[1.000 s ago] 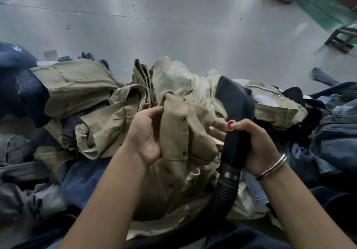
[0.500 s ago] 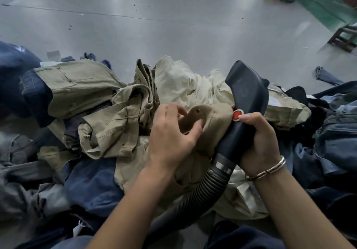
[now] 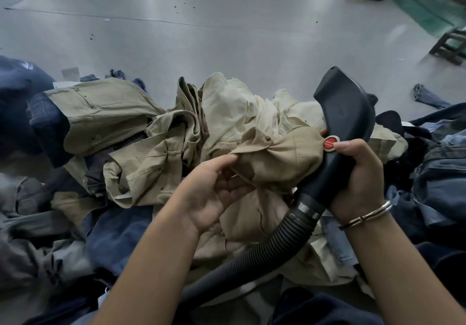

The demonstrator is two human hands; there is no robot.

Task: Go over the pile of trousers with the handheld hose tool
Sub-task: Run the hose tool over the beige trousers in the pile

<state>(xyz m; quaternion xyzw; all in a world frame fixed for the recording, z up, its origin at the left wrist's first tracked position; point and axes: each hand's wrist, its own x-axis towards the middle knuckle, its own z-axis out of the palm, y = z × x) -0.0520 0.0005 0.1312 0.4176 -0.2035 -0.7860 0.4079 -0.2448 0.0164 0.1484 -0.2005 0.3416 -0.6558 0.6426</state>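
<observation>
Change since earlier frame: left hand (image 3: pixel 214 196) has turned palm-up, fingertips now pinching the edge of the crumpled khaki cotton trouser piece (image 3: pixel 277 158) at frame centre.
Right hand (image 3: pixel 358 176): I grip the black plastic handheld hose tool (image 3: pixel 345 118), thumb beside its round red button (image 3: pixel 330 143).
Step in hand: I judge one garment is being presented to the nozzle.
Next move: calls for spreading the fabric taut.
Pile of khaki and navy trousers (image 3: pixel 106 113): heaped across mid-frame, creased, tangled, on grey floor (image 3: pixel 201 35).
</observation>
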